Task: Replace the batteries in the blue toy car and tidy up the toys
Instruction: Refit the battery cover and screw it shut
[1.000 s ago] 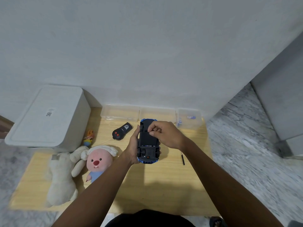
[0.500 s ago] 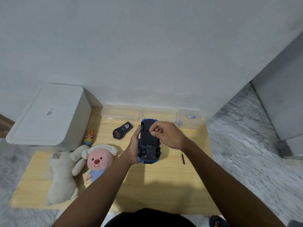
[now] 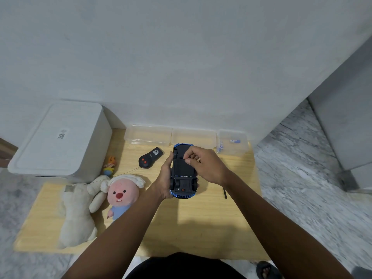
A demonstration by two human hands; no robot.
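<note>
Holding the blue toy car point(image 3: 182, 170) belly-up above the wooden mat point(image 3: 201, 222), you have both hands on it. Your left hand point(image 3: 164, 179) wraps the car's left flank, fingers curled underneath and thumb along the wheel side, so it carries the weight. Your right hand point(image 3: 205, 166) comes over from the other side with its fingers bent, thumb and forefinger pinched together at the black underside near the far axle (whether they grip a small tab or a screw there, you cannot tell at this size).

Nearest you on the mat's left lie a cream plush rabbit point(image 3: 77, 214) on its back and, touching its arm, a pink-faced plush point(image 3: 120, 195) in a blue top. To the right of your right forearm a thin black stick point(image 3: 224, 193) lies on the mat.

Further off, just left of the car, sits the black remote control point(image 3: 150, 158) with two red buttons, a thin wire trailing from it. A small orange and blue toy point(image 3: 109, 166) stands by the big white lidded bin point(image 3: 60, 139). Against the wall stand three clear plastic boxes point(image 3: 193, 137) in a row; the rightmost holds something small and blue.
</note>
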